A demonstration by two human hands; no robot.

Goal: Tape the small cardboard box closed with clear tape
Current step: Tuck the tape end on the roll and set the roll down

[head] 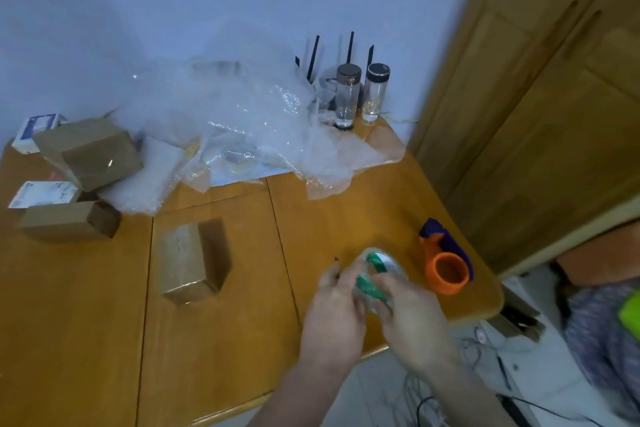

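Note:
A small brown cardboard box (194,260) stands on the wooden table (86,340), left of my hands and apart from them. A roll of clear tape with a green core (375,272) is held just above the table near its right edge. My left hand (334,315) grips the roll's left side and my right hand (414,317) grips its right side. The image is blurred, so I cannot see a loose tape end.
An orange and purple tape dispenser (445,262) lies right of my hands. Two more brown boxes (91,154) (69,220) and white packets sit at the far left. Crumpled bubble wrap (235,121) and two glass bottles (348,97) fill the back. A person sits at the right edge.

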